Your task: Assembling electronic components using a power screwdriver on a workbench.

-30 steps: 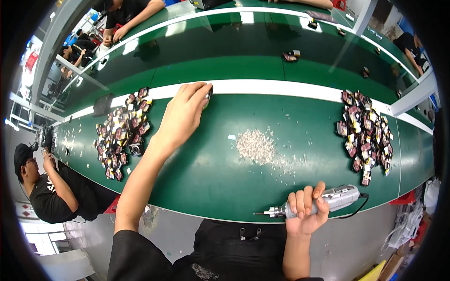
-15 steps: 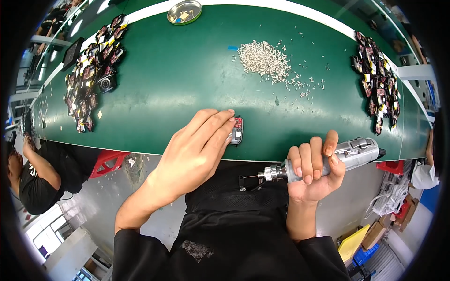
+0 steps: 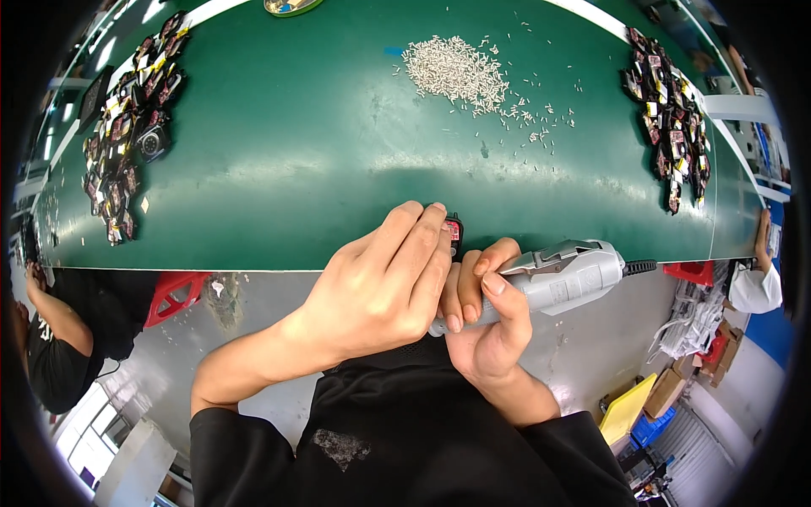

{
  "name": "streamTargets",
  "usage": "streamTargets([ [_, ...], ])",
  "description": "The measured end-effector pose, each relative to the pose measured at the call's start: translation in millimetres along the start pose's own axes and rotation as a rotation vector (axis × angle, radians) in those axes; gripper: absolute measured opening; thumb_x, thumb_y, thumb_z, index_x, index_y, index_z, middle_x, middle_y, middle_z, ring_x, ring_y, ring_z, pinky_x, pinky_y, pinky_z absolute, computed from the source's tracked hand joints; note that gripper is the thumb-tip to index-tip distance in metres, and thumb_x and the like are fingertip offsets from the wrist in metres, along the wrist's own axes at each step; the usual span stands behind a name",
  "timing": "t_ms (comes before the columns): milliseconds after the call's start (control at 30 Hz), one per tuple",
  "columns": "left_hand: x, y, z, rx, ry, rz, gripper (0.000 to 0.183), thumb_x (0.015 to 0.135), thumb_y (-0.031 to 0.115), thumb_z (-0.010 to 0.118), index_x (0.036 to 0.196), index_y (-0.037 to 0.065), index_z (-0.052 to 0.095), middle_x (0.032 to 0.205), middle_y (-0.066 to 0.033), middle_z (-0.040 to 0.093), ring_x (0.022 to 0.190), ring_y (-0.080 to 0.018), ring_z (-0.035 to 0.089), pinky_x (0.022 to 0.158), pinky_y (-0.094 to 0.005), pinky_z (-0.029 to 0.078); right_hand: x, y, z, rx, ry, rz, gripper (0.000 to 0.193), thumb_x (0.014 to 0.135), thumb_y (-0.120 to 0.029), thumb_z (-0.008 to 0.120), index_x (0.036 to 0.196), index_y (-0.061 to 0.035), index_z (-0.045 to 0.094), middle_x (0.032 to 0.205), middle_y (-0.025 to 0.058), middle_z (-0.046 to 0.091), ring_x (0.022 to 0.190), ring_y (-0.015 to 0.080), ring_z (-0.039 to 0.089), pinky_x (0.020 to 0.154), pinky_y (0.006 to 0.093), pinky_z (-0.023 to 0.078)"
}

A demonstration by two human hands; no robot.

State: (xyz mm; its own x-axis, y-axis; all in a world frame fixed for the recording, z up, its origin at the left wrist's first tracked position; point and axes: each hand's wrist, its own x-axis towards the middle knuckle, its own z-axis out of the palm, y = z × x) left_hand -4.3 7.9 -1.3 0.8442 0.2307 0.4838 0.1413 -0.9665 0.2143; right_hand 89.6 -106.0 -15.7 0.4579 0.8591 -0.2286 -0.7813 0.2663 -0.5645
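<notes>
My left hand (image 3: 376, 279) is closed over a small black electronic module (image 3: 455, 230) with a red patch, at the table's near edge. Its fingertips rest on the module's left side and cover much of it. Wrapped in my right hand (image 3: 490, 321) is a grey electric screwdriver (image 3: 570, 277), lying nearly level with its cable end to the right. The screwdriver's front end comes close to my left hand, which hides its bit. Whether the bit touches the module cannot be made out.
Small pale metal screws or pins (image 3: 456, 76) lie heaped on the green table (image 3: 279, 144). Dark modules are piled at left (image 3: 127, 135) and right (image 3: 669, 114). A round tin (image 3: 291, 5) sits at the far edge. Another person (image 3: 57, 338) is at the left.
My right hand has brought the screwdriver leftward, up against my left hand, and its bit has gone out of sight. My left hand and the module have shifted slightly right. The view has tilted lower.
</notes>
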Motion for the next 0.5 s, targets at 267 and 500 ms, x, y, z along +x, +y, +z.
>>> streamTargets([
  [267, -4.6, -0.1, 4.1, -0.051, -0.046, 0.004, 0.031, 0.061, 0.001, 0.062, 0.089, -0.011, 0.061, 0.100, -0.0204, 0.062, 0.085, -0.0300, 0.062, 0.061, -0.0320, 0.054, 5.0, -21.5, -9.3, -0.036, -0.159, 0.001, 0.008, 0.089, -0.012, 0.047, 0.092, -0.0053, 0.044, 0.056, 0.0035, 0.041, 0.043, 0.0134, 0.040, 0.051, 0.0303, 0.040],
  [500, -6.4, 0.1, -2.9, -0.134, -0.110, 0.014, 0.035, 0.062, -0.003, 0.063, 0.095, -0.012, 0.061, 0.105, -0.0212, 0.062, 0.088, -0.0309, 0.061, 0.064, -0.0335, 0.055, 30.9, -94.3, 10.1, -0.208, -0.377, -0.193, 0.014, 0.092, -0.022, 0.048, 0.092, -0.0082, 0.043, 0.059, 0.0015, 0.043, 0.047, 0.0128, 0.044, 0.052, 0.0284, 0.039],
])
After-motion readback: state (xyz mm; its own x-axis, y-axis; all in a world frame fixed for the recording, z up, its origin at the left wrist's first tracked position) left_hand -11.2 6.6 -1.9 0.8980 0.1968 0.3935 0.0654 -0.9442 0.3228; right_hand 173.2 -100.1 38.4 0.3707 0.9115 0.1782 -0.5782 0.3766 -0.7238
